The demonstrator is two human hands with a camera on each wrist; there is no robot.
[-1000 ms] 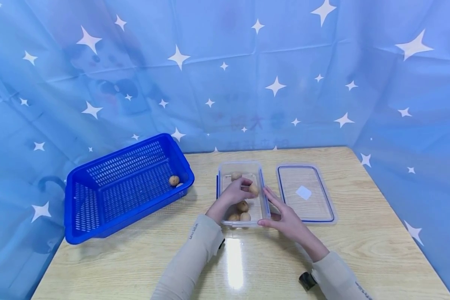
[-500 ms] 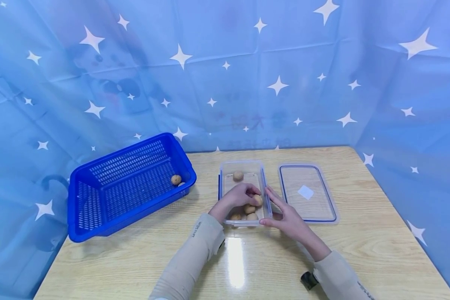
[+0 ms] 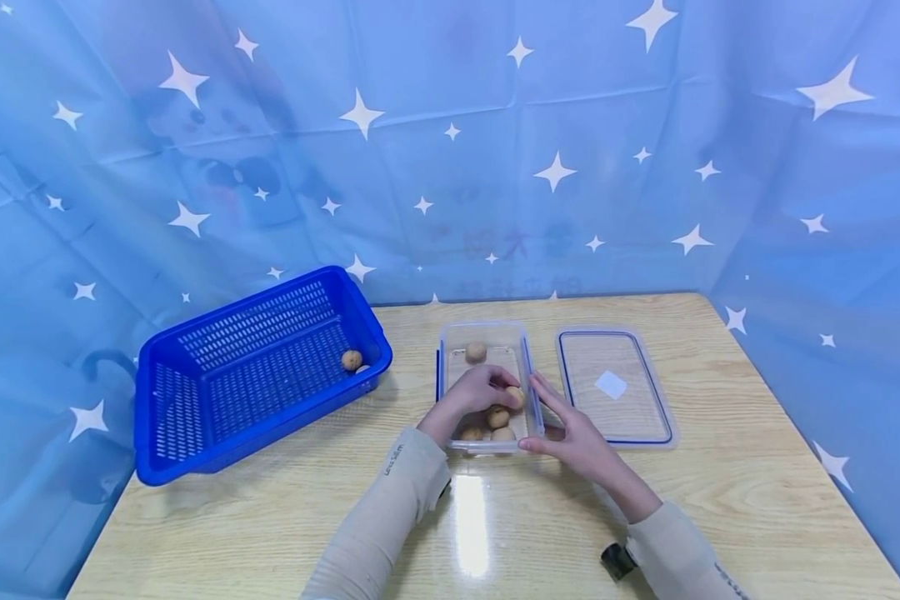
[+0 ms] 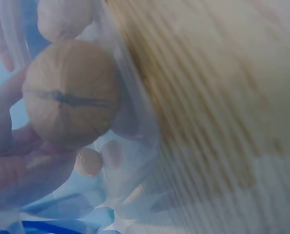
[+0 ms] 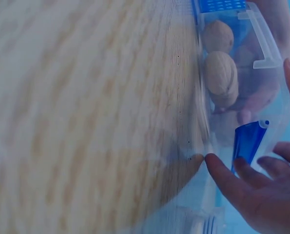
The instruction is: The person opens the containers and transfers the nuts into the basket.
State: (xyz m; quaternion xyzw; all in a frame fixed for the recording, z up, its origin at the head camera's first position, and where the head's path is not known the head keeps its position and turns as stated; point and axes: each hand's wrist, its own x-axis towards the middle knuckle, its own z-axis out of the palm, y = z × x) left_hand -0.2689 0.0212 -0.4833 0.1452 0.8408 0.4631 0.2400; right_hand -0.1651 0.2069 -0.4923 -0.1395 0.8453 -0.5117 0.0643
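In the head view a clear plastic container (image 3: 482, 328) stands at mid table with several walnuts in it. My left hand (image 3: 474, 392) reaches inside and pinches a walnut (image 3: 517, 397) near the right wall. More walnuts (image 3: 498, 417) lie at the near end, and one walnut (image 3: 476, 352) is at the far end. My right hand (image 3: 581, 442) rests against the container's right side, fingers fairly straight and thumb at the near corner. The right wrist view shows its fingers (image 5: 225, 183) spread by a blue clip (image 5: 248, 140). A walnut (image 4: 70, 95) fills much of the left wrist view, beside my fingers.
A blue slotted basket (image 3: 258, 446) sits at the left, with a walnut (image 3: 352, 360) and part of another in its right corner. The container's clear lid (image 3: 617, 346), edged in blue, lies flat to the right. A starry blue curtain (image 3: 450, 167) hangs behind the table.
My left hand has moved the walnut slightly nearer and to the right, lower by the container's wall. In the last half second little differs. My right hand stays at the container's side.
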